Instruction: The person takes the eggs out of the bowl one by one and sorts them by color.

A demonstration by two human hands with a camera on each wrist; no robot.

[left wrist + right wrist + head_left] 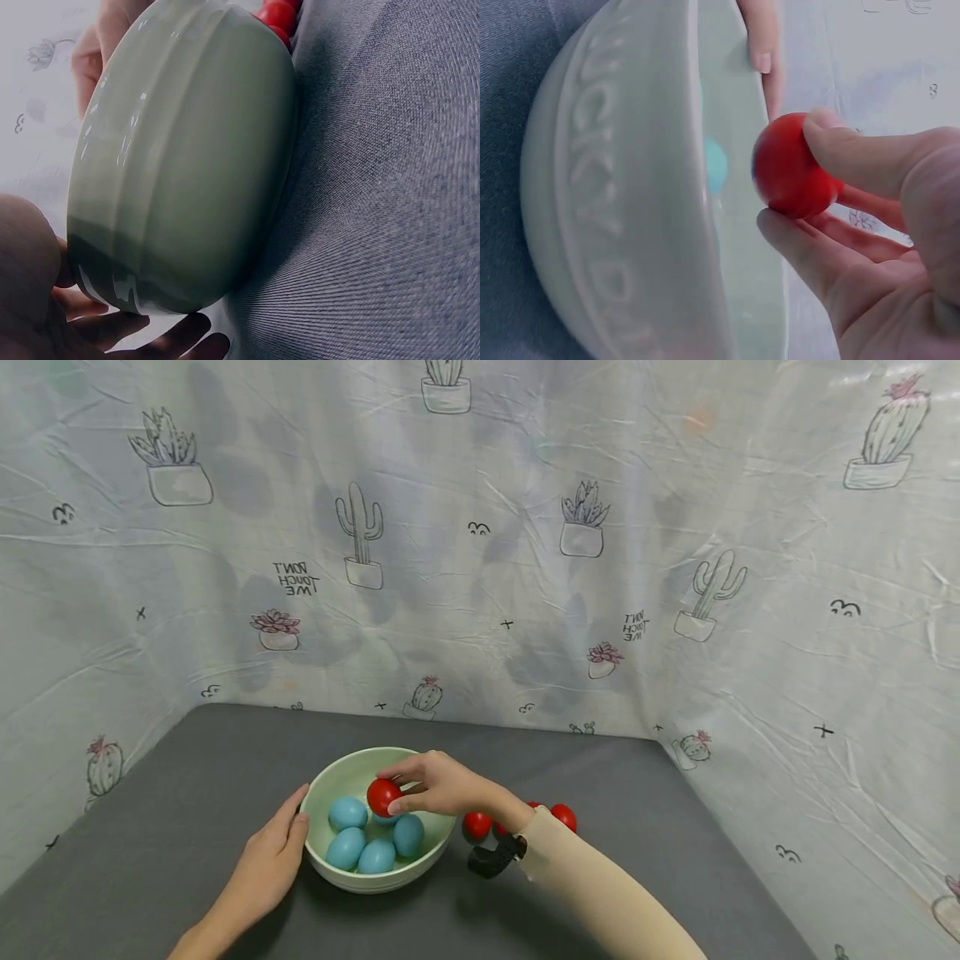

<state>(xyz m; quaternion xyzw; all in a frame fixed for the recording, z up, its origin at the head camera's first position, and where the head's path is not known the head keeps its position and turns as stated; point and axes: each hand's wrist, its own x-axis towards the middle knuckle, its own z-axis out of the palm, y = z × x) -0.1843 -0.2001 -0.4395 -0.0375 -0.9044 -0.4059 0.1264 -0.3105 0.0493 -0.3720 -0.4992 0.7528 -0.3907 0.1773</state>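
In the head view, a pale green bowl (438, 854) stands on the grey surface with several blue eggs (346, 848) inside. My right hand (442, 781) pinches a smooth red ball (383, 797) between thumb and fingers, over the bowl's opening. The right wrist view shows this red ball (791, 169) just above the rim, with part of a blue egg (715, 166) visible inside. My left hand (272, 852) holds the bowl at its left side, thumb at the rim. Seen from the left wrist, its fingers (169, 341) lie against the outer wall.
Several more red balls (477, 827) lie on the grey cloth-covered surface (600, 768) right of the bowl, partly hidden by my right forearm. A pale curtain (480, 568) with cactus drawings hangs at the back and sides. A black band (491, 860) circles my right wrist.
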